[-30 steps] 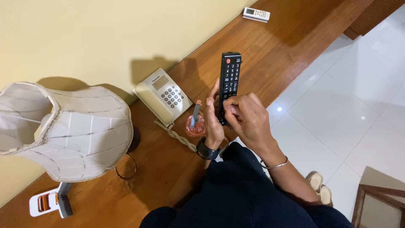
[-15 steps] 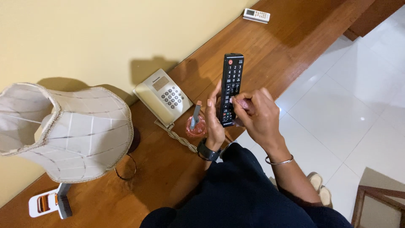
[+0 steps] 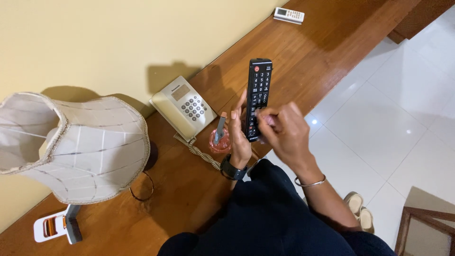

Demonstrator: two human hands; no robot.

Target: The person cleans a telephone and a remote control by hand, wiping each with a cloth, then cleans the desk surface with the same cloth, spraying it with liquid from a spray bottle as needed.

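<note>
My left hand (image 3: 239,137), with a black watch on its wrist, holds a long black remote control (image 3: 259,90) upright above the wooden desk (image 3: 327,52). Its buttons face me. My right hand (image 3: 284,135), a thin bangle on its wrist, has its fingers pinched on a small pink pad (image 3: 268,120) pressed against the remote's lower buttons. A small pink spray bottle (image 3: 220,138) with a grey top stands on the desk just left of my left hand.
A beige desk telephone (image 3: 182,106) with a coiled cord sits by the yellow wall. A large cream lampshade (image 3: 71,142) fills the left side. A white remote (image 3: 288,15) lies far along the desk, and a white-and-orange gadget (image 3: 54,226) sits at the near left. White floor tiles lie to the right.
My right hand has shifted slightly back and forth over the lower end of the remote. The remote and my left hand have stayed almost in place.
</note>
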